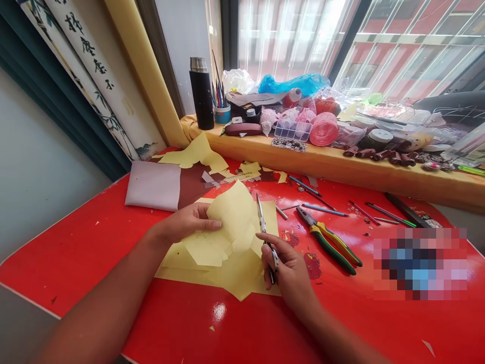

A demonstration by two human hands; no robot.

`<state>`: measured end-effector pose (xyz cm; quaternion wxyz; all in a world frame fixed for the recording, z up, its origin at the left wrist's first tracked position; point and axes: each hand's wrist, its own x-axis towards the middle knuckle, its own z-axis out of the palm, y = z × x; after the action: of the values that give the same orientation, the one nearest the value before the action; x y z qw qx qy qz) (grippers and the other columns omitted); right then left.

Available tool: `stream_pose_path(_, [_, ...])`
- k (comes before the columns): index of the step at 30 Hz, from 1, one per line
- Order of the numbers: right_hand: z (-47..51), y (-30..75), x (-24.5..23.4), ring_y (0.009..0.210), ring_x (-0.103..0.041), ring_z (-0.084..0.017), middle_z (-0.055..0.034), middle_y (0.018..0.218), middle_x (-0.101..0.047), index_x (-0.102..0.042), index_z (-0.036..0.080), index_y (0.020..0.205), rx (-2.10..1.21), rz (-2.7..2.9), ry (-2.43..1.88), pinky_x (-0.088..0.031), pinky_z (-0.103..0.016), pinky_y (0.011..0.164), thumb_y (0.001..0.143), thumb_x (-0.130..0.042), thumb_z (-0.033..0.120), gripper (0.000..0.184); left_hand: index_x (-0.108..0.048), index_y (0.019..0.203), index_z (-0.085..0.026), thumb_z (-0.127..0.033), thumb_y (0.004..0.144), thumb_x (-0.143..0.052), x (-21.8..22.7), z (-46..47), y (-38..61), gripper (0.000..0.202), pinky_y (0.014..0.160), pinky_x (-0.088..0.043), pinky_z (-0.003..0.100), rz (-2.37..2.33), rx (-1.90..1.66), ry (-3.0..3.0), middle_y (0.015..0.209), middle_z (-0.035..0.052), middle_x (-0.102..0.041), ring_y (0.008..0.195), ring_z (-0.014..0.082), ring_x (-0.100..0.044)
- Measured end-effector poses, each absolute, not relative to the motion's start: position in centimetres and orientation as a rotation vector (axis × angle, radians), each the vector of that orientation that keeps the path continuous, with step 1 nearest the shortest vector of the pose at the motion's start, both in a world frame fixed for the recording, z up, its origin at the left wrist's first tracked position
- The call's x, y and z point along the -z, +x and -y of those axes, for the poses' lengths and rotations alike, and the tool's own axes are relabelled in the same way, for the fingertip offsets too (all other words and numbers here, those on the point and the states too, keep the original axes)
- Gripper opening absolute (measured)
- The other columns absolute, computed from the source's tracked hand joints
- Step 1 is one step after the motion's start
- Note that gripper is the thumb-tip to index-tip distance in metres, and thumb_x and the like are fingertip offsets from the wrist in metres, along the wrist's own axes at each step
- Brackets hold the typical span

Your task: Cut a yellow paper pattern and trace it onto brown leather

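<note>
Room corner, window upper right, bamboo-print hanging scroll (91, 76) upper left, red worktop (94, 263) filling the lower frame. Yellow-covered window ledge (303, 169) runs behind it, stacked with craft stock, likely kept there so the red surface stays free for handwork. On the ledge: black vacuum flask (201, 96), blue pen cup (223, 114), pink ribbon roll (324, 129), clear compartment box (291, 130)

Work sits centre-low, right in front of the person. Yellow paper sheet (235, 217) is raised off a second yellow sheet (242, 278), faint drawn lines on it. Left hand (189, 222) holds it up from the left side, fingers (206, 222) closed over the edge, thumb out of sight behind the paper. Right hand (290, 268) sits at its right side, fingers (273, 242) wrapped shut around narrow scissors (261, 220), blades pointing up-frame, close to the paper

Combination pliers (329, 242) lie off to the right, clear of the paper. Brown leather piece (193, 184) and yellow offcuts (193, 154) sit upper left of the worktop

Blurred patch lower right hides whatever lies there. Scissor pivot and finger loops are buried in the right hand, blade gap hard to make out. Contact between blades and paper unclear
</note>
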<state>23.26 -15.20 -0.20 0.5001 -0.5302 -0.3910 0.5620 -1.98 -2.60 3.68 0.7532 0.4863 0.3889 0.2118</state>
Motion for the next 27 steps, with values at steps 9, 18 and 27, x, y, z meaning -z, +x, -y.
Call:
stream_pose_path(9, [15.0, 23.4, 0.1, 0.038, -0.051, -0.009, 0.0097, 0.058, -0.049, -0.077, 0.019, 0.118, -1.457, 0.985, -1.252, -0.044, -0.023, 0.040, 0.087, -0.078, 0.066, 0.056, -0.084, 0.099, -0.019, -0.041, 0.075, -0.094, -3.1, 2.7, -2.3, 0.033, 0.077, -0.067, 0.041, -0.761, -0.370, 1.133, 0.093, 0.0132, -0.084, 0.090, 0.0340, -0.081])
stream_pose_path(18, [14.9, 23.4, 0.2, 0.036, -0.052, -0.010, 0.0102, 0.057, -0.052, -0.075, 0.019, 0.114, -1.494, 0.983, -1.225, -0.041, -0.022, 0.039, 0.086, -0.078, 0.065, 0.054, -0.084, 0.102, -0.018, -0.037, 0.079, -0.092, -3.2, 2.9, -1.9, 0.030, 0.076, -0.066, 0.034, -0.685, -0.364, 1.133, 0.099, 0.0112, -0.085, 0.089, 0.0285, -0.081])
stream_pose_path(27, [14.8, 23.3, 0.3, 0.032, -0.051, -0.009, 0.0128, 0.051, -0.050, -0.067, 0.021, 0.106, -1.479, 0.938, -1.228, -0.030, -0.019, 0.036, 0.085, -0.078, 0.064, 0.049, -0.084, 0.110, -0.021, -0.044, 0.085, -0.088, -2.7, 2.8, -1.2, 0.034, 0.074, -0.064, 0.030, -0.733, -0.241, 1.243, 0.105, 0.0088, -0.084, 0.090, 0.0262, -0.080])
